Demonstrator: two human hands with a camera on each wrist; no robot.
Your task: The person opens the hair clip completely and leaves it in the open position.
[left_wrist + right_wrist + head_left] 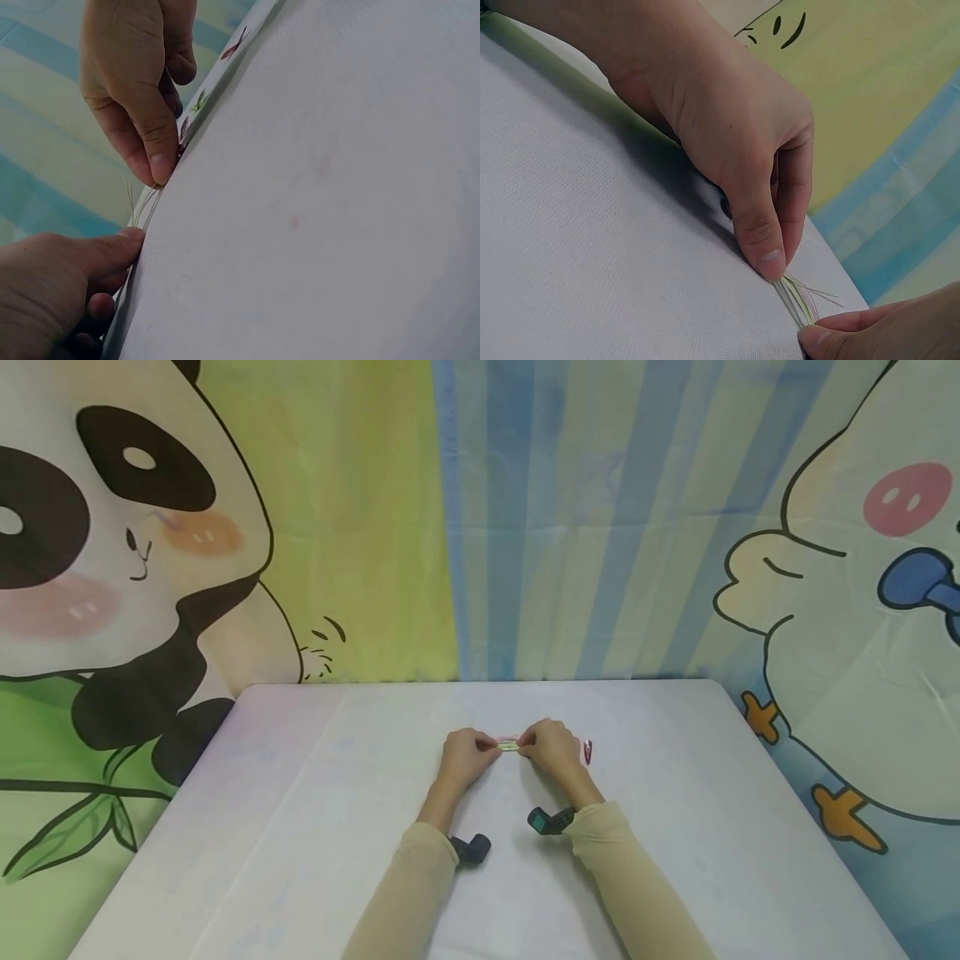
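A thin bundle of pale green strands, like thread (798,300), is stretched between both hands near the back of the table. My left hand (462,757) pinches one end between thumb and fingers. The other end is pinched by my right hand (553,747). In the right wrist view the left hand (739,150) is nearer the top and the right hand (892,330) enters at the lower right. A few loose strands (130,195) stick out in the left wrist view. A pinkish strand shows beside the green ones; finer detail is too small to tell.
A small red looped piece (587,752) lies just right of the right hand. In the left wrist view a small green piece (199,101) also lies by the table's edge. The white table (360,860) meets a printed cloth backdrop (360,510) behind.
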